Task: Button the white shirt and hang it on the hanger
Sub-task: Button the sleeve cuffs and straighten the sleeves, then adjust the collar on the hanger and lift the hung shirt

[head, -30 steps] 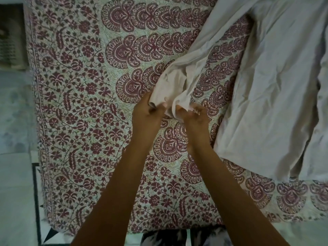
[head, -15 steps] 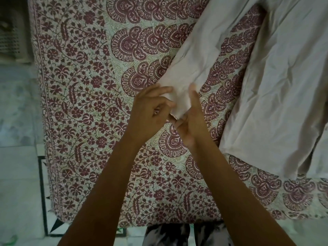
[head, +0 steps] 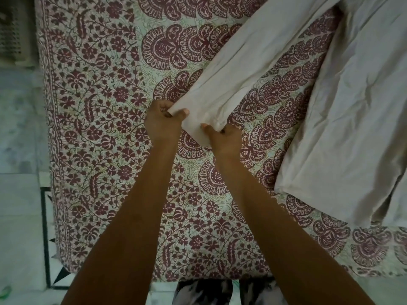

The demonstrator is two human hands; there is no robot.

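At the far left a pale perforated plastic crate (head: 13,34) stands dim and blurred on the pale stone floor (head: 19,205), which has a black inlaid border line beside the bed corner. Next to it, the cream cotton bedsheet printed with maroon flowers and paisley fans (head: 99,133) lies flat across the bed.

Over the sheet's middle, the left hand (head: 161,126) grips the left corner of the buttoned-style cuff (head: 198,119). Its thumb lies on top of the cloth and its fingers are curled underneath. Just beside it, the right hand (head: 224,139) pinches the cuff's right edge, thumb pressed on top and the other fingers folded under the fabric. A small bump at that edge may be a button, but the view is too soft to say.

Between the forearms at the bottom edge are black-and-white patterned trousers (head: 202,291).

The long white sleeve (head: 242,69) runs from the hands up and to the right. It joins the wrinkled white shirt (head: 356,128), whose body lies spread on the right side of the bed with its hem near the front edge.
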